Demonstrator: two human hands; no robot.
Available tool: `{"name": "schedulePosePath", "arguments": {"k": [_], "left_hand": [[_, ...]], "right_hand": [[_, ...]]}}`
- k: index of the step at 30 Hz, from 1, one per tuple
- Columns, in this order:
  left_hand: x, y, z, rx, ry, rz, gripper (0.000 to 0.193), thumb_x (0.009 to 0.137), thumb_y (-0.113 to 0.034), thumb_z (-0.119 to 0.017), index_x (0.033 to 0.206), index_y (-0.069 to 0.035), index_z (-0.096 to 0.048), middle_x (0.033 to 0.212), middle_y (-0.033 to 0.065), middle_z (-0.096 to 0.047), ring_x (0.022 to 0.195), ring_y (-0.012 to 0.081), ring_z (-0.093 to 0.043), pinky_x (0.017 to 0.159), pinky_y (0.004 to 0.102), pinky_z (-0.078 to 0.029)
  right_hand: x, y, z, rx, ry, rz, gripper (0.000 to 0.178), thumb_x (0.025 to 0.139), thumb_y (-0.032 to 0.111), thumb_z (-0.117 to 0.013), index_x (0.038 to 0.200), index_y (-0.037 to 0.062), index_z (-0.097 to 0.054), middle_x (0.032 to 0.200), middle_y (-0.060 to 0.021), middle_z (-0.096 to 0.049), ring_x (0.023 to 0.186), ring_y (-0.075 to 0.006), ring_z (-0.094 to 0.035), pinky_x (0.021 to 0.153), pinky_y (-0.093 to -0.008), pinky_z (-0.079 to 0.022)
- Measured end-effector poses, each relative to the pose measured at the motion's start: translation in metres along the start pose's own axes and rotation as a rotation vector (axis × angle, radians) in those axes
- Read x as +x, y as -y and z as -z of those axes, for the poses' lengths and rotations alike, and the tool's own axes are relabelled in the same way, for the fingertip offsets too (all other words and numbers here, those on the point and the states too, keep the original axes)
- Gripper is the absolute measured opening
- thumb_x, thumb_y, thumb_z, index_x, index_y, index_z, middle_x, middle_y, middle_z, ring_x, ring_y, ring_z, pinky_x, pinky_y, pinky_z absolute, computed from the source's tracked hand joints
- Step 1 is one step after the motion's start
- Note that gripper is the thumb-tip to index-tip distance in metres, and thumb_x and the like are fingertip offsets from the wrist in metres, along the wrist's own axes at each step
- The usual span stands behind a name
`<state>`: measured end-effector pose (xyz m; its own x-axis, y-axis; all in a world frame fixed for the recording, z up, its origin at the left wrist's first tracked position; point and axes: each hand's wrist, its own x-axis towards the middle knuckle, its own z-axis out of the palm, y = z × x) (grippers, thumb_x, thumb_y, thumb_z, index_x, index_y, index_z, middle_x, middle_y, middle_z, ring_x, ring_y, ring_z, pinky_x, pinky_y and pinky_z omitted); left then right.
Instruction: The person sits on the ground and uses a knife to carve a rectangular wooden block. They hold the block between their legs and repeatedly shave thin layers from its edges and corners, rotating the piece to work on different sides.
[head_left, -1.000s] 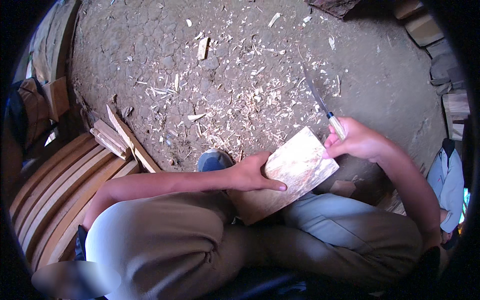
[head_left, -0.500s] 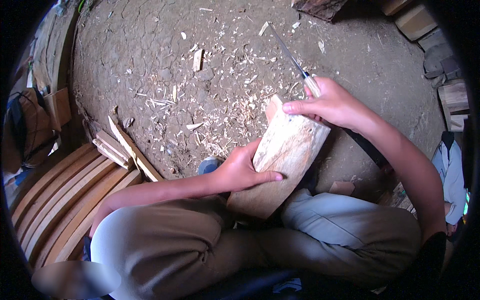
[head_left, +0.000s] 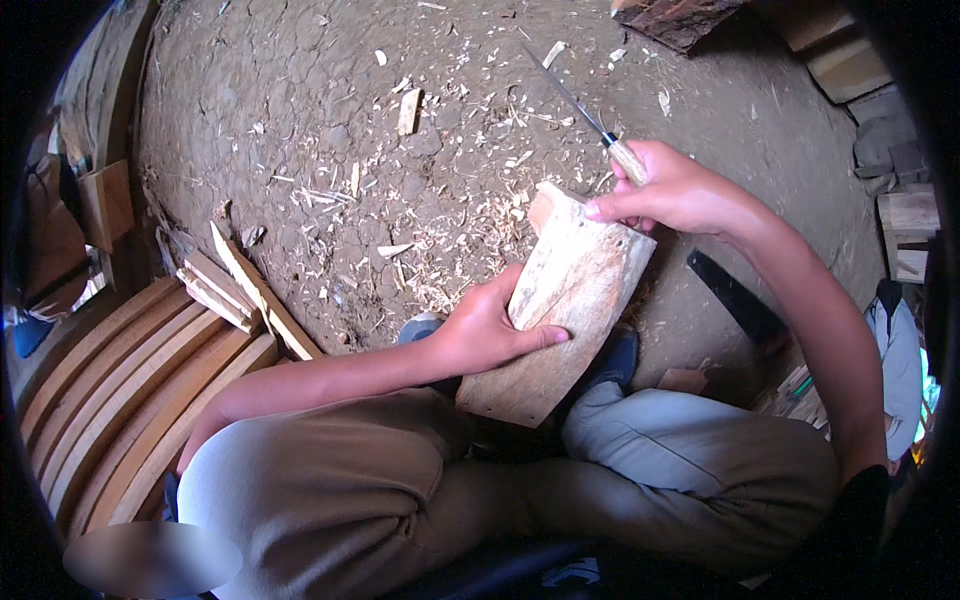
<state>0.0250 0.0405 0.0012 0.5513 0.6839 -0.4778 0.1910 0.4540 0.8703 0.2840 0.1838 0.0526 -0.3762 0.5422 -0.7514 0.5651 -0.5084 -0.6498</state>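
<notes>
A thick, pale block of wood stands slanted between my knees, its broad face turned up and its upper end notched. My left hand is closed around its left edge, with the thumb lying across the face. At the block's upper right corner is my right hand, wrapped round the wooden handle of a narrow, long-bladed knife. The blade points up and left, away from the block. My right thumb is at the block's top edge; whether it presses on it I cannot tell.
Shavings and chips litter the dirt floor. Curved wooden boards are stacked at left, beside split sticks. A dark flat blade lies under my right forearm. Wood blocks line the far right, and a log is at the top.
My right hand has shifted slightly right, and the knife has swung a little left. The block is tipped slightly. More of the dark blade on the floor shows.
</notes>
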Motion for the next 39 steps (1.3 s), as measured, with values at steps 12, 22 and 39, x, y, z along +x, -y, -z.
{"name": "schedulePosePath", "arguments": {"k": [12,22,39], "left_hand": [[0.002,0.005,-0.004,-0.036,0.005,-0.022,0.074,0.086,-0.034,-0.086,0.140,0.001,-0.051,0.118,0.0199,-0.071,0.108,0.0223,-0.071,0.091,0.0372,-0.057],[0.000,-0.021,0.007,0.105,0.098,0.220,0.069,0.087,-0.036,-0.085,0.137,0.002,-0.056,0.123,0.0159,-0.071,0.115,0.0195,-0.066,0.101,0.0362,-0.052],[-0.017,-0.005,-0.012,0.080,-0.158,0.076,0.073,0.079,-0.046,-0.087,0.129,0.001,-0.061,0.110,0.0236,-0.073,0.104,0.0321,-0.074,0.093,0.0398,-0.056]], "right_hand": [[0.019,0.008,-0.027,-0.147,-0.294,-0.050,0.051,0.095,0.051,-0.068,0.083,0.0025,-0.064,0.060,-0.0054,-0.055,0.057,-0.0180,-0.056,0.058,-0.0376,-0.047],[-0.057,0.052,0.011,-0.674,-0.304,0.108,0.041,0.103,0.039,-0.061,0.098,-0.0015,-0.060,0.079,-0.0224,-0.061,0.072,-0.0389,-0.062,0.069,-0.0461,-0.047],[-0.107,0.002,-0.022,-0.726,-0.521,0.100,0.030,0.101,0.026,-0.064,0.115,0.0010,-0.071,0.094,-0.0239,-0.072,0.087,-0.0433,-0.071,0.073,-0.0458,-0.054]]}}
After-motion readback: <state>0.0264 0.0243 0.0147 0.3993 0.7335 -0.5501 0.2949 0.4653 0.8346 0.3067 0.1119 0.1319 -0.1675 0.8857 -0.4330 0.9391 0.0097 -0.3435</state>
